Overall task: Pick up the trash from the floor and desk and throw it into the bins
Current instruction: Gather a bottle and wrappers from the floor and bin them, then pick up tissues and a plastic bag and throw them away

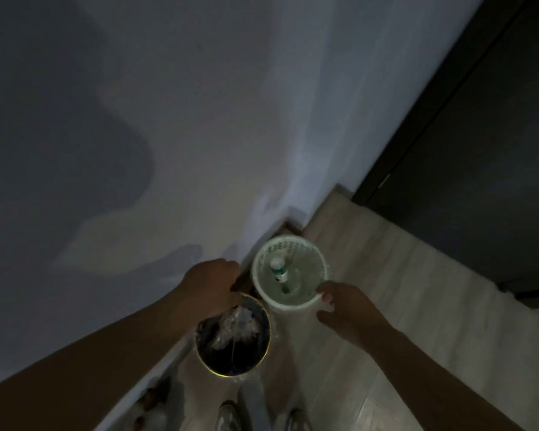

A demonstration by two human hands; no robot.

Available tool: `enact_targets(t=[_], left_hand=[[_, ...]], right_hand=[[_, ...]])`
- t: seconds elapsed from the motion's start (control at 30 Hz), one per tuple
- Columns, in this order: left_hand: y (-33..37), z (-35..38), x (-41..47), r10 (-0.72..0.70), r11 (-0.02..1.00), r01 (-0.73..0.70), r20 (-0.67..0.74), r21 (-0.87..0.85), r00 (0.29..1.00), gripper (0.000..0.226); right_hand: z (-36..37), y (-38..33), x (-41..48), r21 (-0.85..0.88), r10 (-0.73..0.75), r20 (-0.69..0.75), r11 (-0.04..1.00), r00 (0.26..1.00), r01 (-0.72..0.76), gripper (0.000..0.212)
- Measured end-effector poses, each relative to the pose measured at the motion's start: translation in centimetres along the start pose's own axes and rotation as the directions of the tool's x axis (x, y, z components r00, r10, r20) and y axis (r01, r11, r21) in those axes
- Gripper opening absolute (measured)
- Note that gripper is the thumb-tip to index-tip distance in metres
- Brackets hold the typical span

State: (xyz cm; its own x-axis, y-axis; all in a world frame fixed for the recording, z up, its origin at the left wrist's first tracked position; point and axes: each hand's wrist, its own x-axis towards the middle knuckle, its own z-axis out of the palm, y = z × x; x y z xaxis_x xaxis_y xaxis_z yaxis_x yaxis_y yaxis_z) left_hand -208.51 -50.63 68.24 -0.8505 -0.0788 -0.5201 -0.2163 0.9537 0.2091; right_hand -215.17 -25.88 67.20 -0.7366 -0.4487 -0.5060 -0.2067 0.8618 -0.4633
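Observation:
Two bins stand on the floor by the wall. The white perforated bin holds an upright plastic bottle with a green label. The dark bin with a gold rim holds crumpled clear plastic. My left hand hovers over the dark bin's far rim with its back to the camera and its fingers bent down out of sight. My right hand pinches the near rim of the white bin between thumb and fingers.
The scene is dim. A pale wall runs behind the bins. A dark door stands at the right. Light wood floor stretches to the right of the bins. My shoes show at the bottom edge.

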Motion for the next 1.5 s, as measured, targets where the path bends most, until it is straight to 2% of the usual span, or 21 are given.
enact_targets(t=[0.13, 0.27, 0.37, 0.53, 0.63, 0.73, 0.9, 1.1, 1.23, 1.33, 1.5], left_hand=[[-0.1, -6.7, -6.8, -0.015, 0.999, 0.012, -0.103, -0.033, 0.995, 0.050], [1.1, -13.0, -13.8, -0.067, 0.998, 0.064, -0.211, -0.019, 0.975, 0.050], [2.6, -16.9, -18.7, -0.137, 0.990, 0.140, -0.346, -0.018, 0.928, 0.049], [6.3, -20.7, -26.3, -0.259, 0.960, 0.277, -0.521, -0.044, 0.814, 0.048], [7.9, -21.5, -30.9, -0.347, 0.929, 0.356, -0.565, -0.099, 0.749, 0.044], [8.4, -21.6, -36.2, -0.456, 0.877, 0.451, -0.589, -0.169, 0.667, 0.042], [9.4, -20.2, -45.9, -0.627, 0.745, 0.605, -0.606, -0.282, 0.490, 0.041], [11.8, -16.0, -56.5, -0.763, 0.565, 0.735, -0.578, -0.376, 0.290, 0.040], [14.7, -12.5, -63.5, -0.822, 0.439, 0.785, -0.548, -0.436, 0.155, 0.040], [18.3, -8.6, -69.7, -0.854, 0.331, 0.807, -0.519, -0.489, 0.035, 0.039], [26.9, 0.4, -80.7, -0.885, 0.092, 0.812, -0.421, -0.576, -0.198, 0.037]], right_hand=[[-6.8, -5.9, -3.1, -0.148, -0.185, -0.012, 0.972, 0.983, 0.181, 0.046], [-13.8, -10.8, -5.8, -0.292, -0.410, 0.000, 0.872, 0.912, 0.392, 0.028], [-18.8, -14.2, -8.4, -0.347, -0.534, 0.033, 0.786, 0.845, 0.511, 0.042], [-25.1, -19.4, -12.9, -0.451, -0.741, 0.062, 0.577, 0.669, 0.681, 0.043], [-26.9, -22.9, -15.7, -0.452, -0.837, 0.062, 0.463, 0.544, 0.763, 0.042], [-27.0, -26.4, -18.9, -0.443, -0.900, 0.120, 0.329, 0.418, 0.834, 0.041], [-24.4, -32.3, -24.6, -0.401, -0.957, 0.214, 0.096, 0.196, 0.911, 0.040], [-19.2, -38.0, -32.7, -0.334, -0.943, 0.328, -0.172, -0.057, 0.927, 0.040], [-15.1, -39.7, -39.9, -0.237, -0.899, 0.388, -0.309, -0.202, 0.921, 0.041], [-11.2, -40.0, -47.2, -0.148, -0.841, 0.417, -0.439, -0.346, 0.886, 0.042], [-4.6, -37.5, -60.8, 0.008, -0.702, 0.469, -0.603, -0.536, 0.798, 0.043]])
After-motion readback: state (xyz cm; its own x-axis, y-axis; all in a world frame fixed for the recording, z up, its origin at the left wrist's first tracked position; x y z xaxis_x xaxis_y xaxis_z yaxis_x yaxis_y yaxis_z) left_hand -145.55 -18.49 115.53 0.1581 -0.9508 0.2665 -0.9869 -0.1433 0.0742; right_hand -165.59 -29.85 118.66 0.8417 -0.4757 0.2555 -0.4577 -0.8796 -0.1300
